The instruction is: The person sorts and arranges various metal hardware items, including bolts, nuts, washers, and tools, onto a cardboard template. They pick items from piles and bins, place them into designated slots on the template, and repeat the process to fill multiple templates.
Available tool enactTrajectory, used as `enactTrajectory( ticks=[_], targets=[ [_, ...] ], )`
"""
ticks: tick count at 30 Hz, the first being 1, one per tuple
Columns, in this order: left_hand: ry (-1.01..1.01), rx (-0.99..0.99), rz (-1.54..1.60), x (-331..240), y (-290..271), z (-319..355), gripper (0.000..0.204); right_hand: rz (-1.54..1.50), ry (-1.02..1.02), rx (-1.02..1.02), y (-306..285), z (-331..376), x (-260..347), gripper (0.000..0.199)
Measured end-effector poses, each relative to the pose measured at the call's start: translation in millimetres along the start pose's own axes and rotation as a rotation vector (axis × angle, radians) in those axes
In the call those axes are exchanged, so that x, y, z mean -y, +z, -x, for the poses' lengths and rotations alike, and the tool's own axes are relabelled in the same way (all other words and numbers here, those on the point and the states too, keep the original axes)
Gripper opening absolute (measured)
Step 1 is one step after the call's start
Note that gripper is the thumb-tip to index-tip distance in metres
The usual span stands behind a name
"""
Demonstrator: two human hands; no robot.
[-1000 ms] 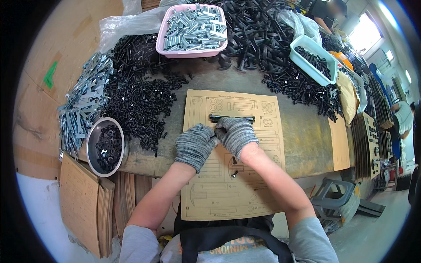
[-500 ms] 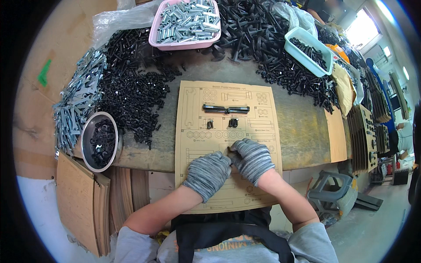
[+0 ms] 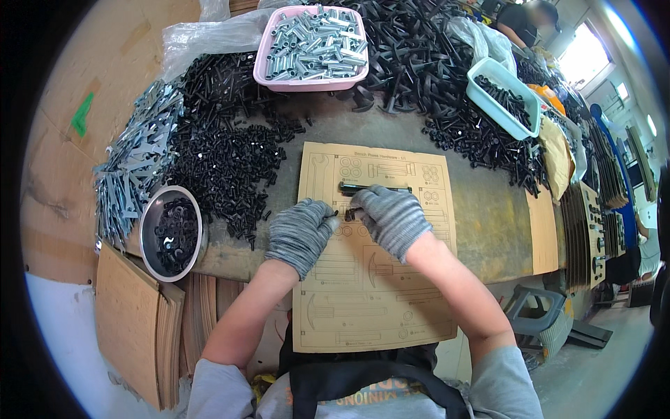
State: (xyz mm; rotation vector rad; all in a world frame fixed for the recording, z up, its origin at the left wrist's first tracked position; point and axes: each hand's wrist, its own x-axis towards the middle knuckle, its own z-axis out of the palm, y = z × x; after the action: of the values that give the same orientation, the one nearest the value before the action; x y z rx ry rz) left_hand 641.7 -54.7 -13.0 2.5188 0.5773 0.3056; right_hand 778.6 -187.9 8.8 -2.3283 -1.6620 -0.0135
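A brown cardboard sheet (image 3: 340,328) printed with hardware outlines lies before me. My left hand (image 3: 300,236), in a grey knit glove, pinches what looks like a small black bolt (image 3: 336,213) over the sheet's upper left. Close beside it, my gloved right hand (image 3: 392,220) is closed with its fingertips down at short black bolts (image 3: 350,215); its fingers hide whether it grips one. Just beyond that hand, long black bolts (image 3: 354,188) lie crosswise on the sheet, partly covered by the glove.
Heaps of black bolts (image 3: 230,167) and flat metal wrenches (image 3: 136,167) lie left. A steel bowl (image 3: 201,234) holds black parts. A pink tub (image 3: 307,85) of silver sleeves stands behind, a pale-blue tub (image 3: 506,123) right. A co-worker (image 3: 520,24) is at the far right.
Both hands have moved away from me to the upper part of the sheet and slightly apart. My right hand now covers part of the bolts there. The whole view has shifted slightly.
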Motion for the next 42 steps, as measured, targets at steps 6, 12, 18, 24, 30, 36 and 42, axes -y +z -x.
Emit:
enactTrajectory(
  ticks=[6,12,18,24,30,36,42],
  targets=[
    [-0.038,0.122,-0.097,-6,6,-10,0.029,0.133,-0.102,0.188,8,-24,-4,0.023],
    [0.043,0.149,0.024,-1,9,-19,0.040,0.038,0.066,0.223,9,-14,-10,0.016],
    [0.035,0.200,0.021,-5,10,-32,0.035,0.057,0.055,0.034,26,-6,-13,0.012],
    [0.039,0.197,0.032,-6,10,-32,0.034,0.102,-0.031,-0.050,32,-3,-17,0.011],
    [0.026,0.197,0.016,-5,13,-32,0.035,0.100,-0.014,-0.031,34,-2,-13,0.011],
    [0.020,0.131,0.166,-3,6,-16,0.041,0.024,0.125,-0.013,26,10,-3,0.008],
    [0.037,0.132,0.140,-8,-2,-14,0.039,-0.068,0.174,-0.112,16,22,-14,0.007]
  ],
)
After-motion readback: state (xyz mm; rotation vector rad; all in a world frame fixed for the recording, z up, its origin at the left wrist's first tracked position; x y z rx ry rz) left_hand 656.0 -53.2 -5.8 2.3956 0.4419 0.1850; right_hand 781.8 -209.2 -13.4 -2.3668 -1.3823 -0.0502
